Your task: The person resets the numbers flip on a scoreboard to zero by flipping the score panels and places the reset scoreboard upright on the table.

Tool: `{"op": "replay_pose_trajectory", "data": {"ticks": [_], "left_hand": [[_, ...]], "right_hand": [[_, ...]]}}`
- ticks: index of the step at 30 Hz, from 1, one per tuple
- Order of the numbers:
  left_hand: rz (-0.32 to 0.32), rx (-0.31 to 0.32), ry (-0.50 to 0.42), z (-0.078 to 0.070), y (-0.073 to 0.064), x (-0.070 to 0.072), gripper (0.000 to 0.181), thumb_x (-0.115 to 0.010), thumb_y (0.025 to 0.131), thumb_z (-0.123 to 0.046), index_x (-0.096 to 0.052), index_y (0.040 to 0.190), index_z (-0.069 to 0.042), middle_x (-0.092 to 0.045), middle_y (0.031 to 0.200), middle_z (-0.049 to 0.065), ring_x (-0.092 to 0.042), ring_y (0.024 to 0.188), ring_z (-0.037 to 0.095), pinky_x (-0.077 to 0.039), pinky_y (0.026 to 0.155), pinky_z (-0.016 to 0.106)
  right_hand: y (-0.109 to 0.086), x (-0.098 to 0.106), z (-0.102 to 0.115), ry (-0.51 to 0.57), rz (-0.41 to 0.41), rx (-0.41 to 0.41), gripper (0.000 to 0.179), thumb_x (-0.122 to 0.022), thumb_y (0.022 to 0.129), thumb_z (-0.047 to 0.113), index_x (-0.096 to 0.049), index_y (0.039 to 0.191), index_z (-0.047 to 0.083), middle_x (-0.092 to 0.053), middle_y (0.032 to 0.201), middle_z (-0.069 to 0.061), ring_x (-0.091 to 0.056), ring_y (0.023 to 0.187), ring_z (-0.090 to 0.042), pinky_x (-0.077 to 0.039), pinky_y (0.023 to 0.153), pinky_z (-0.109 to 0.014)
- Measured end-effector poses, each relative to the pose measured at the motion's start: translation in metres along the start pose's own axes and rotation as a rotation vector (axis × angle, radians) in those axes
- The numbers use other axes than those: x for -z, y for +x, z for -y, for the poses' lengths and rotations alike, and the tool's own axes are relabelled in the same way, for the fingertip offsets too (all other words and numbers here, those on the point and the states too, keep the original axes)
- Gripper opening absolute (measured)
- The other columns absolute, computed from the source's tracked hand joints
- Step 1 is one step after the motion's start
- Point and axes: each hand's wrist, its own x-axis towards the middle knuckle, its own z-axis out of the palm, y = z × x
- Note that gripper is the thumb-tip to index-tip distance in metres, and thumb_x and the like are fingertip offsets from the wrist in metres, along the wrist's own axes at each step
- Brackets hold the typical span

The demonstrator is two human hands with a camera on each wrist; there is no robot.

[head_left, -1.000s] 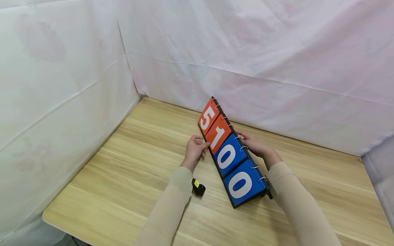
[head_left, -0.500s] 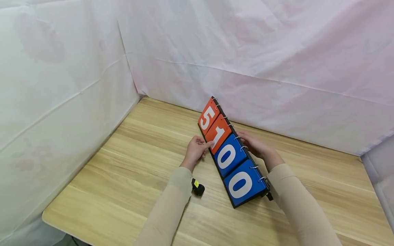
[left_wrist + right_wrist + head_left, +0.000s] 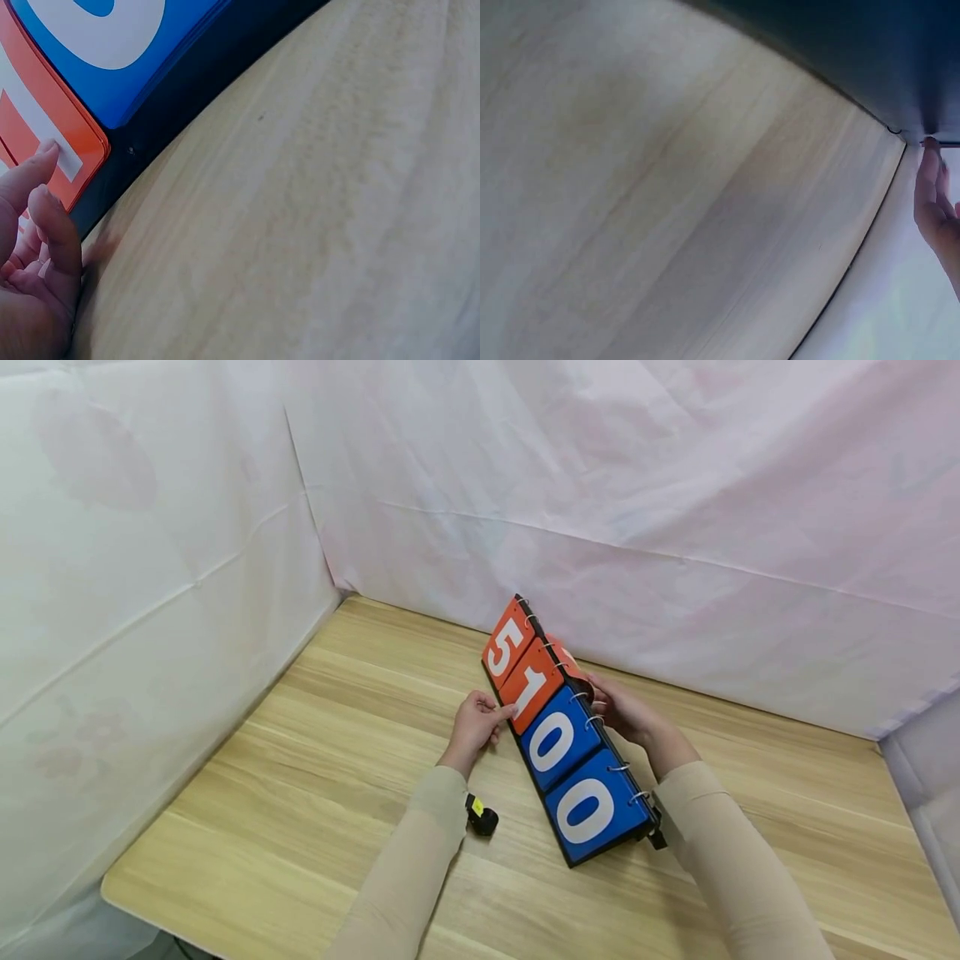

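Note:
A tabletop flip scoreboard [image 3: 555, 739] stands tilted on the table, turned sideways. Its front shows a red 5 card [image 3: 506, 647], a red 1 card [image 3: 530, 687] and two blue 0 cards [image 3: 586, 810], hung from metal rings. My left hand [image 3: 474, 727] grips the board's lower edge, thumb on the face of the 1 card, fingers curled at the edge. Behind the top edge, my right hand [image 3: 633, 718] pinches a raised red number card [image 3: 572, 667]. In the right wrist view, its fingers [image 3: 928, 176] reach up to the dark back panel [image 3: 855, 56].
A small black object with a yellow label [image 3: 482, 817] is beside my left sleeve [image 3: 408, 860]. The wooden table [image 3: 300, 760] meets a pale fabric backdrop [image 3: 600, 510] at the back and left. A rounded table corner lies at the front left.
A red number card has come up behind the top edge, beside my right hand. The left thumb has slid slightly further onto the 1 card. The scoreboard stays in place.

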Motion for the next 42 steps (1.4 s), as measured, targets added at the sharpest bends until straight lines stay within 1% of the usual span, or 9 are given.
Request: {"op": "replay_pose_trajectory", "data": {"ticks": [6,10,13,15,17,24,29,35,42], "left_hand": [[-0.003,0.004,-0.013,0.0,0.001,-0.001,0.04,-0.078,0.076,-0.022,-0.043,0.088,-0.008,-0.049,0.062,0.003,-0.046,0.041,0.012,-0.043,0.037,0.021],[-0.003,0.019,-0.038,0.002,0.001,-0.001,0.039,-0.077,0.076,-0.027,-0.044,0.087,-0.01,-0.05,0.064,0.005,-0.047,0.044,0.013,-0.047,0.039,0.023],[0.005,0.045,-0.054,0.002,0.002,0.0,0.039,-0.075,0.078,-0.033,-0.046,0.09,-0.01,-0.05,0.066,0.005,-0.048,0.047,0.013,-0.05,0.043,0.025],[0.011,0.054,-0.059,0.002,0.002,0.001,0.039,-0.073,0.078,-0.037,-0.048,0.092,-0.01,-0.05,0.066,0.006,-0.049,0.048,0.013,-0.052,0.045,0.026],[0.016,0.058,-0.067,0.001,0.002,0.003,0.039,-0.071,0.08,-0.039,-0.049,0.093,-0.009,-0.05,0.067,0.006,-0.05,0.048,0.014,-0.053,0.047,0.027],[0.059,0.05,-0.097,0.0,0.004,0.01,0.037,-0.059,0.089,-0.042,-0.051,0.094,-0.006,-0.049,0.071,0.005,-0.052,0.055,0.015,-0.055,0.053,0.03],[0.094,0.04,-0.082,-0.005,0.006,0.015,0.039,-0.054,0.092,-0.041,-0.052,0.099,-0.002,-0.049,0.072,0.005,-0.053,0.059,0.015,-0.055,0.057,0.03],[0.09,-0.152,-0.115,-0.04,0.002,0.016,0.042,-0.049,0.097,-0.032,-0.052,0.103,0.009,-0.052,0.073,0.007,-0.054,0.061,0.018,-0.055,0.058,0.032],[0.164,-0.299,-0.17,-0.095,-0.008,0.016,0.051,-0.05,0.095,-0.038,-0.055,0.108,0.011,-0.06,0.086,0.015,-0.062,0.074,0.022,-0.055,0.06,0.031]], "right_hand": [[-0.003,0.008,0.005,0.194,-0.194,0.022,0.07,-0.044,0.097,0.036,-0.003,0.144,0.005,-0.028,0.137,-0.019,-0.057,0.102,-0.018,-0.04,0.099,-0.039],[-0.011,0.017,0.016,0.571,-0.311,0.081,0.078,-0.055,0.094,0.016,0.0,0.148,0.012,-0.025,0.144,-0.013,-0.06,0.09,-0.011,-0.049,0.086,-0.027],[-0.02,0.019,0.026,0.922,-0.261,0.158,0.079,-0.056,0.092,0.006,-0.004,0.148,0.023,-0.038,0.136,-0.009,-0.059,0.096,-0.015,-0.047,0.09,-0.027],[-0.024,0.017,0.034,0.985,-0.167,0.209,0.072,-0.053,0.093,0.007,-0.01,0.148,0.023,-0.045,0.13,-0.006,-0.055,0.105,-0.018,-0.04,0.099,-0.031],[-0.026,0.011,0.043,0.824,-0.099,0.246,0.063,-0.052,0.095,0.012,-0.016,0.147,0.017,-0.051,0.125,-0.006,-0.052,0.111,-0.02,-0.033,0.105,-0.035],[-0.016,-0.012,0.057,-0.311,-0.193,0.126,0.056,-0.053,0.091,0.047,-0.056,0.121,0.0,-0.065,0.108,-0.01,-0.062,0.099,-0.028,-0.05,0.084,-0.04],[-0.01,-0.022,0.06,-0.523,-0.377,0.259,0.048,-0.055,0.09,0.046,-0.07,0.095,0.001,-0.069,0.086,-0.012,-0.063,0.082,-0.028,-0.05,0.068,-0.034],[-0.007,-0.037,0.071,-0.948,-0.568,0.631,0.03,-0.06,0.089,0.036,-0.07,0.081,0.008,-0.065,0.071,-0.004,-0.058,0.064,-0.019,-0.046,0.053,-0.032],[0.001,-0.042,0.072,-1.157,-0.469,0.953,0.018,-0.072,0.08,0.024,-0.072,0.087,0.008,-0.069,0.08,-0.007,-0.065,0.068,-0.02,-0.053,0.056,-0.034]]}}
